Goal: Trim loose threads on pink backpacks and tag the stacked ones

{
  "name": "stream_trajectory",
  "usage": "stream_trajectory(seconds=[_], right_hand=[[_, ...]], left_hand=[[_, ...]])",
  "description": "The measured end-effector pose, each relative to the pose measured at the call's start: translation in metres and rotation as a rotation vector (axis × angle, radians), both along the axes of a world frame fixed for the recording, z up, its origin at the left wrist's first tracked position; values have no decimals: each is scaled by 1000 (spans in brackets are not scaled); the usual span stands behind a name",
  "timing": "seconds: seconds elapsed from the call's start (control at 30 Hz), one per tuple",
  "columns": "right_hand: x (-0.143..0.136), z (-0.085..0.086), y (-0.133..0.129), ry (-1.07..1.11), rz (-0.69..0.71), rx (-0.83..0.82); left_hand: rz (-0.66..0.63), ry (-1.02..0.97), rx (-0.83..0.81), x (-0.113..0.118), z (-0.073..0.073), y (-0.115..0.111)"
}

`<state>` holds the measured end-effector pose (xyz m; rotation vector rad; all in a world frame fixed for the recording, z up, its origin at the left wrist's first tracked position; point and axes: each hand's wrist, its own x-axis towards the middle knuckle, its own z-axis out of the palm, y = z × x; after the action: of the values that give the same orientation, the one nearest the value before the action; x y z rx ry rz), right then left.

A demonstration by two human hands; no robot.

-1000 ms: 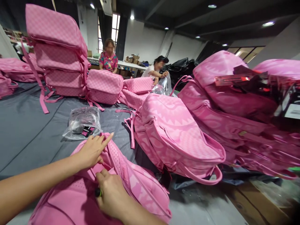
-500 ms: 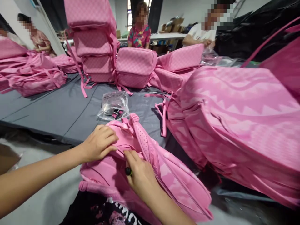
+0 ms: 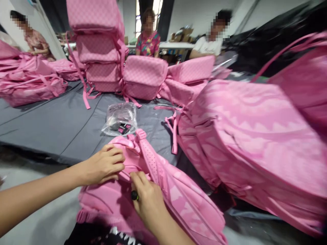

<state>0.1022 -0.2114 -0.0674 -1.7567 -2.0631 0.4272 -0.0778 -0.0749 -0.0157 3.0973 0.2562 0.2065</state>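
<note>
A pink backpack lies tilted in front of me, its strap side up, between the table's edge and my black printed clothing. My left hand is closed over the fabric at the upper back panel, its fingertips curled into a fold. Close beside it, the fingers of my right hand press on the same fold. Tucked in the right palm is a small tool with a black round end and a bit of yellow-green; the rest of it is hidden. A dotted shoulder strap runs just right of both hands.
The table has a dark grey cover. A clear plastic bag with small items lies beyond the backpack. Large pink backpacks crowd the right side. A stack of pink bags and others stand behind. Several people are across the table.
My view has shifted slightly, so the table and bags sit a little lower and further left. Both hands stay at the same fold of the backpack.
</note>
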Motion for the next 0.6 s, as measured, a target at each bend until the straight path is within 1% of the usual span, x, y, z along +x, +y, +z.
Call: stream_trajectory(seconds=[0.07, 0.13, 0.3, 0.43, 0.6], right_hand=[[0, 2, 3, 3, 4, -37], [1, 3, 5, -4, 6, -59], [1, 6, 6, -5, -20, -96], [0, 7, 6, 13, -16, -94], [1, 5, 7, 31, -32, -96]], left_hand=[[42, -39, -47, -3, -4, 2], [74, -60, -61, -5, -9, 3], [38, -95, -69, -6, -14, 5], [44, -96, -97, -4, -11, 8], [13, -17, -98, 4, -1, 12]])
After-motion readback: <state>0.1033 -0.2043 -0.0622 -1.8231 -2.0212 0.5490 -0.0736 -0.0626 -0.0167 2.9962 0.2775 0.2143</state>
